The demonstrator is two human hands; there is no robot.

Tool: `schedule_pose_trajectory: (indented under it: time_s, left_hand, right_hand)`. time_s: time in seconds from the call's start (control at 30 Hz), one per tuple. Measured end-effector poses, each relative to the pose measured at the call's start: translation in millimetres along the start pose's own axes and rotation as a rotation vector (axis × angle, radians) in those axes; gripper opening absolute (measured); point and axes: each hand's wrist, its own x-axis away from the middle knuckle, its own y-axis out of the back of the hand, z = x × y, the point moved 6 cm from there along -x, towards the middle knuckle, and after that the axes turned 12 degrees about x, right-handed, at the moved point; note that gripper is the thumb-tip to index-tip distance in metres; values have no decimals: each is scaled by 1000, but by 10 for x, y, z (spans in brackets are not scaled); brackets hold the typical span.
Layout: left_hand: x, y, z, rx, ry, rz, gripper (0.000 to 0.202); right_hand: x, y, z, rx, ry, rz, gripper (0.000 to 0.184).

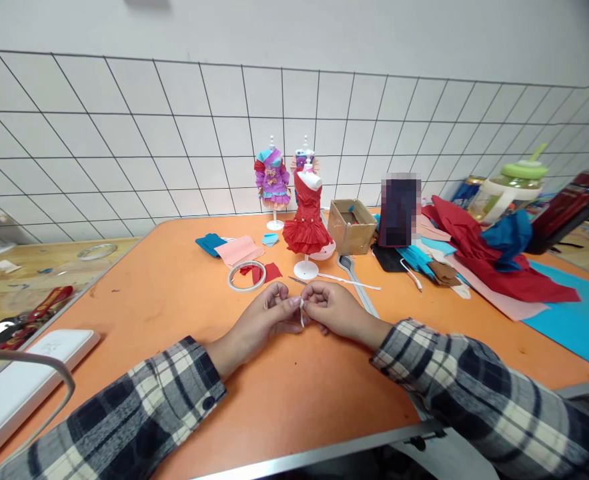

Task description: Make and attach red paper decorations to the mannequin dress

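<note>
My left hand and my right hand meet over the orange table, fingertips pinched together on a small white strip held between them. Both hands are closed in a pinch. Just beyond them stands a small mannequin in a red dress on a white stand. A roll of clear tape lies to the left of it beside red paper scraps. A longer white strip lies on the table behind my right hand.
A second mannequin in a purple dress stands at the back. A cardboard box, a dark phone, red, pink and blue sheets, and a green-lidded jar sit to the right. A white tray is at left.
</note>
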Motion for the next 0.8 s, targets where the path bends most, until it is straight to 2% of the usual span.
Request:
schedule_pose_trajectory:
  time_s: [0.13, 0.27, 0.4, 0.47, 0.57, 0.63, 0.7, 0.8]
  left_hand:
    - [-18, -5, -25, -145, -47, 7, 40]
    - [-27, -2, -21, -205, -12, 30, 35]
    - [-11, -20, 14, -246, 61, 98, 33]
    - [-4, -33, 16, -260, 62, 117, 33]
    - [-13, -9, -26, -262, 4, 62, 33]
    - [-22, 28, -78, -281, -68, -2, 32]
    - [-24, 58, -131, -315, -143, -55, 29]
    - [-16, 60, -169, -362, -196, -81, 28]
  right_hand:
    - [30, 99, 102, 204, 155, -132, 4]
    - [53, 176, 139, 318, 204, -212, 5]
    - [46, 230, 153, 396, 225, -230, 6]
    - [19, 247, 116, 357, 191, -198, 8]
    - [-21, 264, -6, 168, 38, -133, 25]
    - [-18, 283, -41, 84, -20, -156, 38]
    - [7, 301, 7, 118, 30, -223, 40]
    - [56, 270, 127, 244, 178, -300, 35]
